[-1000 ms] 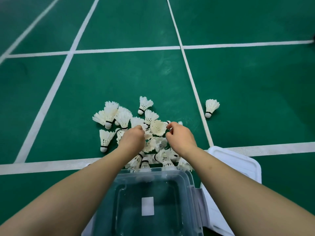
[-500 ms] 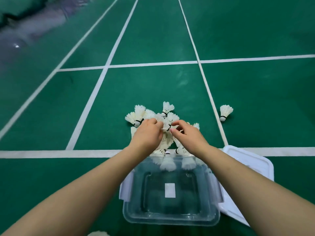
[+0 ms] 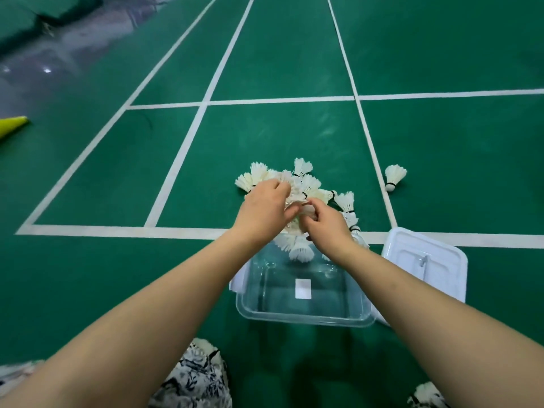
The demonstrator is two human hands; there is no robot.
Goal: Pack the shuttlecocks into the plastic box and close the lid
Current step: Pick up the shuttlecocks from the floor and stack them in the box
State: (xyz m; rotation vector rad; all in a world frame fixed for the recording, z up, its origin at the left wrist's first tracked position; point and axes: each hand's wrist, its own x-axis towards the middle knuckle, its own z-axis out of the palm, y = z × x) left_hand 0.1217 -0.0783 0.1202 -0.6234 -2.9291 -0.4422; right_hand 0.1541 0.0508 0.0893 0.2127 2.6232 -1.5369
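The shuttlecocks (image 3: 306, 184) lie heaped on the green court floor (image 3: 265, 136) right against the far wall of the clear plastic box (image 3: 303, 318), so the box sits between the person and the heap, and whatever is gathered has to come back toward the body and over that far wall. Both hands are in the heap, side by side and nearly touching: the left hand (image 3: 266, 207) has its fingers curled down over the feathers on the heap's left half and seems to grip a few, while the right hand (image 3: 326, 228) pinches feathers between thumb and fingers at the middle. The right hand sits nearer the box, the left a little farther out. The shuttlecocks point every way, with no common long axis. The box holds none yet, only a white label. Its lid (image 3: 426, 260) lies flat just right of the box, nearer the right hand, and 1 lone shuttlecock (image 3: 394, 176) stands well apart, far right
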